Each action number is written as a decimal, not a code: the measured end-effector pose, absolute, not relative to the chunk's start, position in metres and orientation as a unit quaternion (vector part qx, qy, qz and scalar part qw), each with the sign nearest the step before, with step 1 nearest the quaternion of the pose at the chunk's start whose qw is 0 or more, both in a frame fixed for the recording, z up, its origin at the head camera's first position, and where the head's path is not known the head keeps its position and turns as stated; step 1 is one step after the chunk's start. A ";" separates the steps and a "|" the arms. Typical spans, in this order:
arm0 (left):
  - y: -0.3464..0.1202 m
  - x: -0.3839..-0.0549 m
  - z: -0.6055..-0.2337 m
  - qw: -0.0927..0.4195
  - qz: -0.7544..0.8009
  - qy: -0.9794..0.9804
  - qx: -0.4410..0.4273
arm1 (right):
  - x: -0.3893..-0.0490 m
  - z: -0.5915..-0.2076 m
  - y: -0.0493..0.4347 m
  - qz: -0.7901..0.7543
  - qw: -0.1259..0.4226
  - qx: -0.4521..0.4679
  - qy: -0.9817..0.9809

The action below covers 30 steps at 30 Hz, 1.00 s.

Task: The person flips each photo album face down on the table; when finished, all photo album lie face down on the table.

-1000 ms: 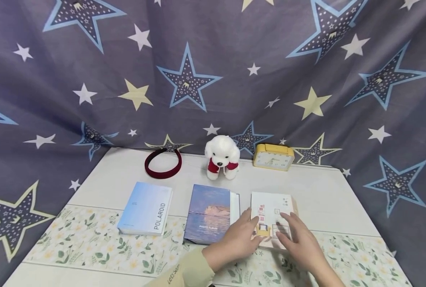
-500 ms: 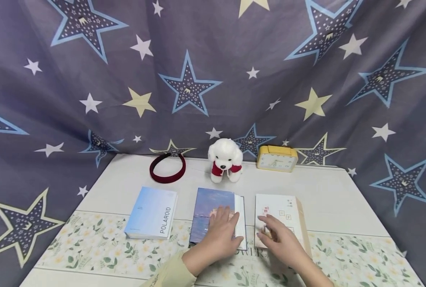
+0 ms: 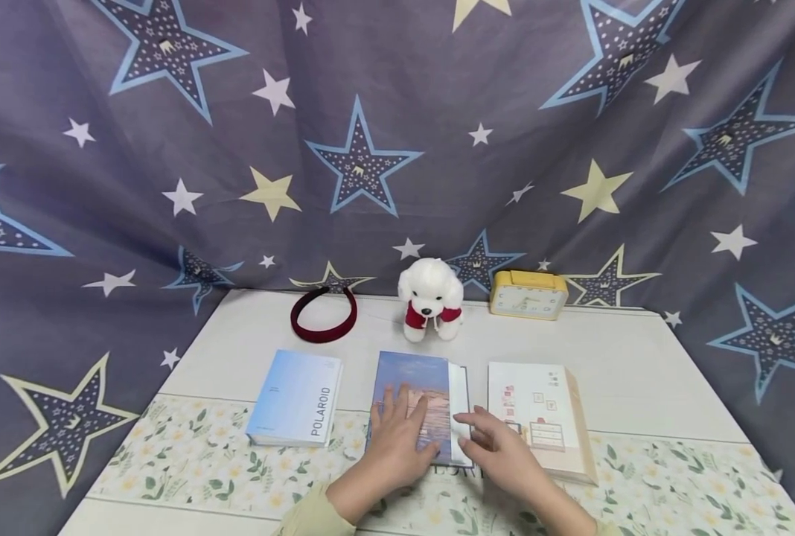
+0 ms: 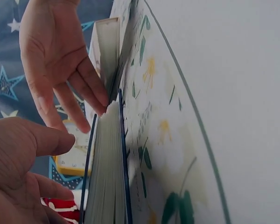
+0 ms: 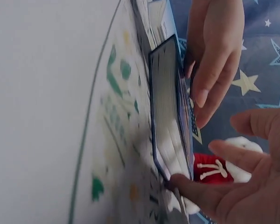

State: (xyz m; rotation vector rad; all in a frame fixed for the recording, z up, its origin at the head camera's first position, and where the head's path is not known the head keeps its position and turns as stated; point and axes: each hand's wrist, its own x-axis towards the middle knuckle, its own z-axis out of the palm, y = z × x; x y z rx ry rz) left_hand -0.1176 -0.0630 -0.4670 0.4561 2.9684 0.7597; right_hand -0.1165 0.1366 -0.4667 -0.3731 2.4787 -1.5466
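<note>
A thick blue photo album (image 3: 414, 372) with a seaside picture lies on the table, its page edges turned toward me in both wrist views. My left hand (image 3: 399, 443) is over its cover, fingers spread and fairly straight. Beside the album's right edge is my right hand (image 3: 505, 454), thumb and fingers apart and loosely bent. In the right wrist view, one right fingertip (image 5: 179, 181) is right at the album's corner. A thick white book (image 3: 531, 387) with small room drawings lies to the right, partly hidden by the right hand.
A pale blue POLAROID album (image 3: 290, 398) lies on the left. Along the back stand a dark red headband (image 3: 324, 333), a white plush dog (image 3: 431, 286) in red and a yellow clock (image 3: 528, 295). A star-patterned curtain (image 3: 438, 186) hangs behind the table.
My left hand has moved left from the gap beside the white book onto the photo album. My right hand has moved left from the white book to the photo album's right edge.
</note>
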 end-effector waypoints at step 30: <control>-0.096 -0.128 -0.477 0.044 0.426 0.893 0.138 | -0.114 -0.457 0.123 -0.694 0.134 0.072 0.704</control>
